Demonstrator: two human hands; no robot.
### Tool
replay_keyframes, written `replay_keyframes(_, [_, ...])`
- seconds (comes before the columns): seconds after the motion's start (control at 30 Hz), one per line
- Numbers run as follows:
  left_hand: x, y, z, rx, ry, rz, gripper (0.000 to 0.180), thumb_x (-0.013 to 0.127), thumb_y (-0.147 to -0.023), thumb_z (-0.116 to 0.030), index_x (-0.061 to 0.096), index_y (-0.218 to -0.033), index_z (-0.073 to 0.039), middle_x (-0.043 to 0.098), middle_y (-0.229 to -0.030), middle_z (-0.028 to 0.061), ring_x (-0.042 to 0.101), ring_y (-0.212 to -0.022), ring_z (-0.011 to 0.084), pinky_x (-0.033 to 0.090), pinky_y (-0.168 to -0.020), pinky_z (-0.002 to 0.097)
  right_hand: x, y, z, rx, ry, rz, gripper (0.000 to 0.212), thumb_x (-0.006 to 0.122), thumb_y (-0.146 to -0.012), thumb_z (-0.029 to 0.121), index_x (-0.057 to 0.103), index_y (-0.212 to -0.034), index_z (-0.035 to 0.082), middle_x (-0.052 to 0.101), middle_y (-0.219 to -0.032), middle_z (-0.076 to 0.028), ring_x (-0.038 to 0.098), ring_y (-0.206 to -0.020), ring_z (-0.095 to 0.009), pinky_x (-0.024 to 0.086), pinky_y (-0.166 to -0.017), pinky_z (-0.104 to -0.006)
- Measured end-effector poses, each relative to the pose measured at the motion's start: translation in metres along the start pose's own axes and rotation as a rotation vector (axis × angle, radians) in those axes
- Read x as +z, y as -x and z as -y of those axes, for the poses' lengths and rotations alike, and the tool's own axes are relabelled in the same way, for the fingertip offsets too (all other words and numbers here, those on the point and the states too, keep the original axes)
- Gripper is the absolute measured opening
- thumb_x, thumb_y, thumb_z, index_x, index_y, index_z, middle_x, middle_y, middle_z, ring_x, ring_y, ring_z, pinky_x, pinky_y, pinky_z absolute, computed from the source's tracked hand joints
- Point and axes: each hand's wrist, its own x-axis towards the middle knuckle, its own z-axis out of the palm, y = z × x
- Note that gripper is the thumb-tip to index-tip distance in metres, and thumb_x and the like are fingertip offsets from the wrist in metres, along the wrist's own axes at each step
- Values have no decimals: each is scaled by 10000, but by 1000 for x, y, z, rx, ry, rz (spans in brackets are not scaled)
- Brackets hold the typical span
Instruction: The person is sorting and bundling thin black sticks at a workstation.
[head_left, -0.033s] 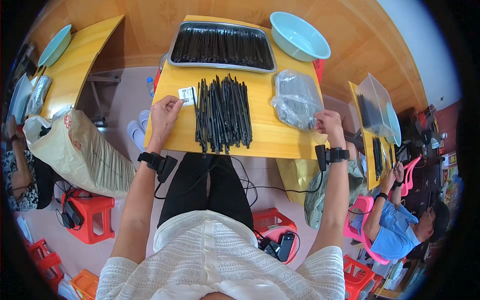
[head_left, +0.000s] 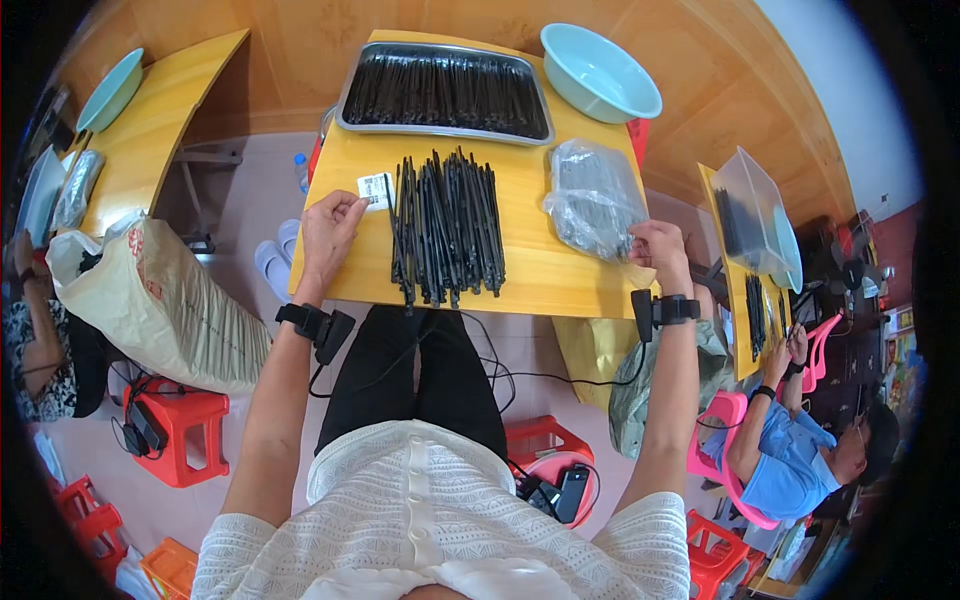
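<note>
My left hand [head_left: 332,235] rests at the near left of the yellow table, fingers curled in and thumb beside a small white printed label [head_left: 374,190]. Whether it grips the label's corner is hidden. Next to the label lies a loose bundle of thin black plastic strips [head_left: 450,230], roughly side by side and pointing away from me. At the right edge, my right hand [head_left: 660,248] is closed, its fingertips against the lower right side of a clear plastic bag [head_left: 597,200] with dark contents. I cannot make out whether a fold of it is pinched.
Behind the bundle stands a metal tray [head_left: 443,130] full of similar black strips, with a light blue basin [head_left: 600,75] to its right. A stuffed woven sack [head_left: 170,300] is on the left. A co-worker in blue [head_left: 790,450] sits at another table on the right.
</note>
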Motion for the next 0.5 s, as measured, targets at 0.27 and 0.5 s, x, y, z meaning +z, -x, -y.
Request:
replay_keyframes(0.27, [-1, -1, -2, 3, 0, 5, 212, 611, -813, -175, 613, -766, 32, 514, -545, -4, 446, -453, 42, 339, -426, 200, 4, -6, 4, 156, -123, -6, 90, 578, -726, 92, 608, -745, 10, 580, -642, -69, 579, -518, -151, 433, -448, -252])
replay_keyframes(0.5, [1, -3, 1, 38, -10, -3, 208, 609, -814, -168, 615, -766, 35, 512, -549, -5, 452, -474, 36, 336, -428, 193, 5, -30, -7, 45, 8, -39, 89, 590, -689, 89, 616, -716, 8, 560, -585, -62, 536, -471, -141, 362, -402, -239])
